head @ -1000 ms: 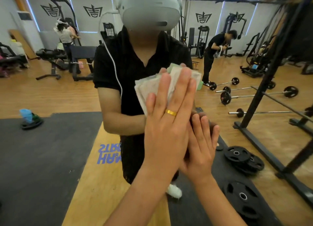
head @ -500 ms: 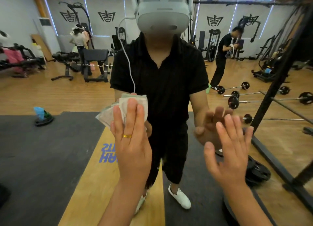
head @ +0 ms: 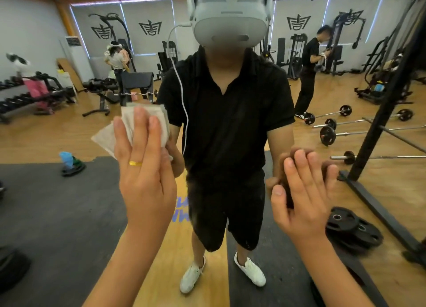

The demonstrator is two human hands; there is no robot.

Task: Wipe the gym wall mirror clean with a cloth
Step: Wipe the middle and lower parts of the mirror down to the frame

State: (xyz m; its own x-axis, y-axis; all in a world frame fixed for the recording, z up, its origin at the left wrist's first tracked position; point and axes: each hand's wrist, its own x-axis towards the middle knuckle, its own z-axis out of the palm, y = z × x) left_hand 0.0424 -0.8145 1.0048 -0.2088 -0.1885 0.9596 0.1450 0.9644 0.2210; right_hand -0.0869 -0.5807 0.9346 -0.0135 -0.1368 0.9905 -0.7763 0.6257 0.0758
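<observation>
Bright, even indoor light — ceiling strips (head: 119,1) glow overhead, shadows soft. Wide-angle bend at the edges (rack post (head: 389,99) curves); far left smeared, centre fairly sharp.

Partly concealed items: the left hand (head: 144,175) covered the middle of the cloth (head: 105,137), leaving only its edges exposed. The forearms (head: 129,272) ran off the bottom edge. The right hand (head: 302,196) hid most of its reflection. The blue floor lettering (head: 183,217) was largely masked and unreadable.
</observation>
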